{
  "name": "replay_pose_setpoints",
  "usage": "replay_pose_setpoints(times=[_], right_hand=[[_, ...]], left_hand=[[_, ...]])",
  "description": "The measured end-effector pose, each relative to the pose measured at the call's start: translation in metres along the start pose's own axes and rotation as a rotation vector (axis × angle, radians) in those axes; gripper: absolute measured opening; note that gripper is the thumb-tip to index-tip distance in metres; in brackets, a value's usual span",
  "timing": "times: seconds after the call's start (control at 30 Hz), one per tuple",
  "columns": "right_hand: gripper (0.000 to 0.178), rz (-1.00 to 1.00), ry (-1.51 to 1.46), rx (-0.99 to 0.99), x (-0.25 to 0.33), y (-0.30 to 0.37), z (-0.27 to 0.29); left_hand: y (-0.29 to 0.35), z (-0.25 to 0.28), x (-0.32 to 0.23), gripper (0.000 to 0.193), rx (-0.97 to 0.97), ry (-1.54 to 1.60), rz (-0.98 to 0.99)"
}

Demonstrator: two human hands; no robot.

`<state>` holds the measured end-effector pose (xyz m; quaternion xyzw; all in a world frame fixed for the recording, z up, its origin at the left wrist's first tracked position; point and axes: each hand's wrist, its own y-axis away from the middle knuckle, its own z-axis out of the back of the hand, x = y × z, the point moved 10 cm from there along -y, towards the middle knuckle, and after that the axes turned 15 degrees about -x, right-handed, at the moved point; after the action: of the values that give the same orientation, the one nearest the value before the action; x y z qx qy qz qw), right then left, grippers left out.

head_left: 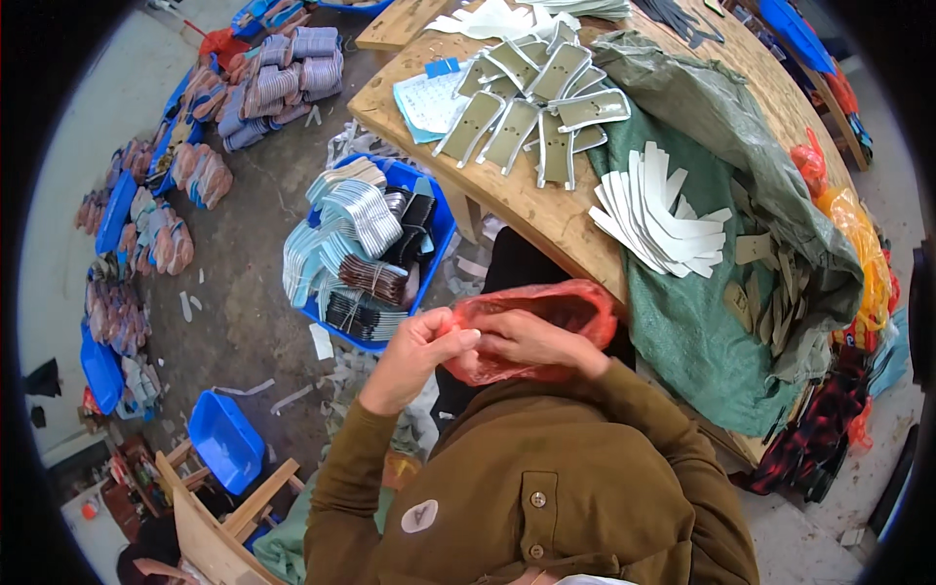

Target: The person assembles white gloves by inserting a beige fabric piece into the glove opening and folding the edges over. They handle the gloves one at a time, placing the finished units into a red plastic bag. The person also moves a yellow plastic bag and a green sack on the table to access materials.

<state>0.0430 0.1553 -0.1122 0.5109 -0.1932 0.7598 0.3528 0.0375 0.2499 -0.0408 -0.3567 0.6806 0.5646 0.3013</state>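
Note:
A thin red plastic bag is held in front of my body, its mouth facing up. My left hand pinches the bag's left edge between thumb and fingers. Through the mouth reaches my right hand, its bent fingers close to my left thumb. Those right fingertips are partly hidden, so I cannot tell what they pinch. Just beyond my left hand stands a blue plastic basket of bundled light-blue, black and brown strips.
The wooden table bears olive pieces with white edges, white curved strips and a green woven sack. An empty blue tub stands near a wooden frame. Stacked bundles and scraps lie on the floor.

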Motion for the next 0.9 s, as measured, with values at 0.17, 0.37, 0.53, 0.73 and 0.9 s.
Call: replay_pose_setpoints(times=[0.17,0.37,0.53,0.73,0.9], right_hand=[[0.091,-0.139,0.142,0.031,0.002,-0.006,-0.011],[0.071,0.038,0.142,0.033,0.040,0.015,0.039],[0.047,0.100,0.278,-0.611,0.089,-0.018,0.251],[0.043,0.389,1.127,-0.637,0.023,-0.077,0.315],[0.042,0.505,1.015,-0.797,0.063,-0.101,0.335]], left_hand=[[0.012,0.017,-0.013,0.033,0.047,0.109,-0.034],[0.012,-0.011,-0.022,0.084,0.048,0.156,-0.078],[0.015,-0.026,-0.025,0.092,0.106,0.199,-0.105],[0.000,-0.040,-0.024,0.090,0.139,0.192,-0.109],[0.001,-0.030,-0.030,0.089,0.056,0.243,-0.132]])
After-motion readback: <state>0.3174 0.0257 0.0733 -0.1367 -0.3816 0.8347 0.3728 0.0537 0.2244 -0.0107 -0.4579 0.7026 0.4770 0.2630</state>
